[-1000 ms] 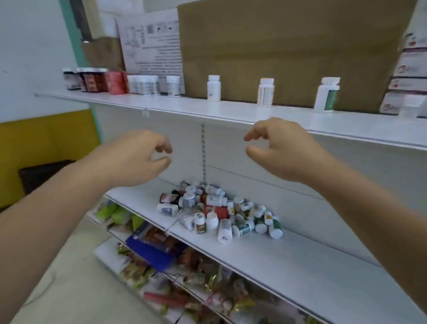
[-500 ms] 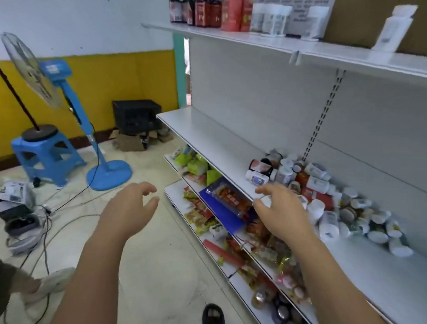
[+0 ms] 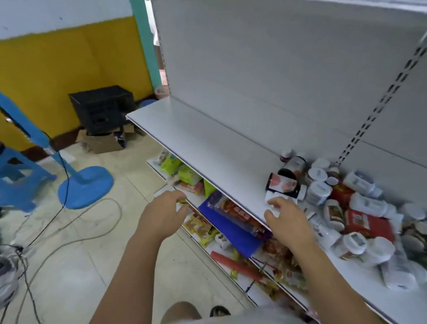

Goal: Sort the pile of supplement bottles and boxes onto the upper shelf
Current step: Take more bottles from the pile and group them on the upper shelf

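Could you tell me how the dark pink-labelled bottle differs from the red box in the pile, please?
The dark round bottle with a pink label is cylindrical; the flat red cardboard box is rectangular. The bottle lies at the pile's left edge, beside bare shelf; the box lies deeper in, with white bottles around it. Both lie on the white shelf.

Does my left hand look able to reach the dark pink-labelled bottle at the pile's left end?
Probably yes: the dark bottle has bare shelf to its left, and the left hand is empty. The right hand grips a white bottle just in front.
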### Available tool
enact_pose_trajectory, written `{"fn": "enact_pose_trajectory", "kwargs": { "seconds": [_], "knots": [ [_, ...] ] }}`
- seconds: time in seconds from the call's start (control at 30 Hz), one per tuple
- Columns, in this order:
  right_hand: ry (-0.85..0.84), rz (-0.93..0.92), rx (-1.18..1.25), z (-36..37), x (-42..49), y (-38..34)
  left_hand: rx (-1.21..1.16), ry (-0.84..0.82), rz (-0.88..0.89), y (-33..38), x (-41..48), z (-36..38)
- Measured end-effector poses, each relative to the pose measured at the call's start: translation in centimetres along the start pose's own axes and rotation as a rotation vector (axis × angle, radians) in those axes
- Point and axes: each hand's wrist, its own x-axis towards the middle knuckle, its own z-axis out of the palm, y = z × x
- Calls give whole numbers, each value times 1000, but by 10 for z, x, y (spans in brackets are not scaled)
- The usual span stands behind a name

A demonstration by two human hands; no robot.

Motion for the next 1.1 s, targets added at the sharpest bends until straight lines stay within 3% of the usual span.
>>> {"fn": "enact_pose_trajectory", "kwargs": {
  "seconds": [0.17,0.33,0.43,0.6,0.8,0.9,1.0,1.1],
  "knots": [
    [75,239,20,4,36,7,46,-174,212,35,101,15],
    [104,347,-114,21,67,11,131,-416,537,97,199,49],
    [121,431,-150,27,74,14,172,-522,702,134,229,74],
    [95,414,-429,44,82,13,202,-629,915,178,235,125],
    [212,390,-452,57,71,23,248,-573,887,193,230,173],
    [246,458,-260,60,64,20,261,-705,776,187,237,176],
    [321,490,-90,56,61,8,40,-866,625,177,251,165],
    [392,459,60,52,63,-12,-363,-1016,407,165,258,140]
  ]
}}
